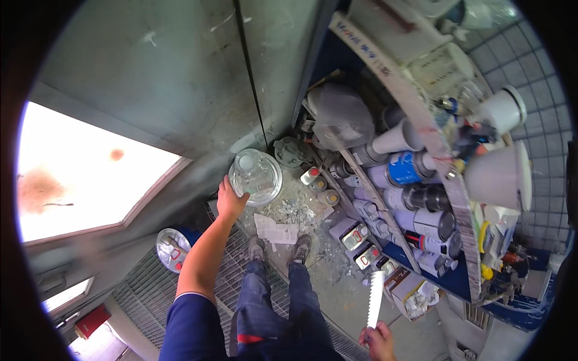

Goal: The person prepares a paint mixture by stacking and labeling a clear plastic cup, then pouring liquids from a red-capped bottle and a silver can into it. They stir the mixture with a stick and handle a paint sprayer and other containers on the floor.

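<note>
My left hand [230, 201] is at the near left rim of a round, shiny drum [257, 174] standing by the wall. Its fingers lie along the rim and the thumb is bent over the edge. A pale round cap shows on the drum's top. Low on the right, my right hand [379, 343] is closed round the dark handle of a hand saw [374, 301]. The saw's pale, toothed blade points up and away from me, touching nothing that I can make out. A sheet of paper [276, 229] lies on the paint-spattered floor between the drum and my shoes.
On the right, a shelf unit [415, 114] holds several cans, tubs and bottles. Metal cans [355, 237] and a carton [412, 295] stand at its foot. Another drum [173, 248] is left of my forearm, beside floor grating [141, 295]. A bright window [90, 174] fills the far left.
</note>
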Tool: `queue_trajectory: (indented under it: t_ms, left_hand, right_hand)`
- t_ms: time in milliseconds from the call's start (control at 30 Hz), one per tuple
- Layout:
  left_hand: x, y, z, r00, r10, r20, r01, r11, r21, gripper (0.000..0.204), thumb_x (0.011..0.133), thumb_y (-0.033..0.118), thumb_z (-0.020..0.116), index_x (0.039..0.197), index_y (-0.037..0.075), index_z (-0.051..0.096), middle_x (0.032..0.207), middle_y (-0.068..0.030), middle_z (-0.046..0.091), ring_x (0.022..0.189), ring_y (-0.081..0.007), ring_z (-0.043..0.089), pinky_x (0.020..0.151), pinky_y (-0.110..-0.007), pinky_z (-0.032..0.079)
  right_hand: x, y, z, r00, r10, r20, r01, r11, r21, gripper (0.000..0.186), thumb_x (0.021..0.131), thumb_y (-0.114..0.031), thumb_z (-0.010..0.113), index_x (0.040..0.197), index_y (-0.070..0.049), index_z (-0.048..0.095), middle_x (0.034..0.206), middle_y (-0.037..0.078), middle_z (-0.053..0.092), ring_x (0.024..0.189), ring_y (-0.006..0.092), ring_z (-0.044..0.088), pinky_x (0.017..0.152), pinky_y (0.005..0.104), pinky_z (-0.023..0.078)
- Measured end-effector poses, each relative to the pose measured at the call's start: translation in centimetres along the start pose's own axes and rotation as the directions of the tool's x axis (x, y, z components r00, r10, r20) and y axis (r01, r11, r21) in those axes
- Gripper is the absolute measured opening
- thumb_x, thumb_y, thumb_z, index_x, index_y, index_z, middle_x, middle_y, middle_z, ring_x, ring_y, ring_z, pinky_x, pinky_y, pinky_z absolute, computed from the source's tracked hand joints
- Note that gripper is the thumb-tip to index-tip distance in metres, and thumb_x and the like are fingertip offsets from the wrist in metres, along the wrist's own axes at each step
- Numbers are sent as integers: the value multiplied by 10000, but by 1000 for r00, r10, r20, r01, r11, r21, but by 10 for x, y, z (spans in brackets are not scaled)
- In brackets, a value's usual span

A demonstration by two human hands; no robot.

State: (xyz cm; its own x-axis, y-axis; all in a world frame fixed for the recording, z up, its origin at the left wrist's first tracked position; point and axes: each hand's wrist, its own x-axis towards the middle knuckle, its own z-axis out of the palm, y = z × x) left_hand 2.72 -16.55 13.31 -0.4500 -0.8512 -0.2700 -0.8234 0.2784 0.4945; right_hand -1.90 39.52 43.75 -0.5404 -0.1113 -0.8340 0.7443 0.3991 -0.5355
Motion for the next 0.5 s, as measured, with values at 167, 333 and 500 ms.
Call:
queue_trajectory:
  t_ms: [167, 333, 500]
  left_hand:
    - [95, -34, 80, 997, -49, -60, 48, 999, -10, 1160, 712, 397, 892, 1581, 1, 234, 1504, -252, 426, 1332, -449, 495, 1082, -496, 473]
    - [137, -42, 112, 994, -4, -107, 2, 1000, -16, 1169, 721, 409, 889, 1584, -8, 220, 1497, -261, 439, 1342, -453, 492, 1082, -490, 475]
    - [141, -31, 102, 998, -51, -25, 51, 998, -25, 1057, 733, 409, 877, 1531, 0, 318, 1433, -228, 521, 1307, -422, 537, 1045, -487, 496]
  right_hand:
    - [37, 8, 50, 1000, 12, 12, -9, 970, -243, 64, 1014, -134, 618, 1028, -74, 602, 765, 35, 628, 667, 115, 569, 622, 267, 457]
    - [49, -7, 89, 997, 55, -51, -67, 958, -280, 120, 1014, -173, 646, 948, -73, 635, 750, 19, 633, 673, 99, 572, 618, 254, 440]
    - [49, -22, 111, 996, 49, -71, -70, 944, -324, 207, 1017, -200, 642, 852, -75, 643, 737, 7, 632, 665, 92, 563, 624, 249, 433]
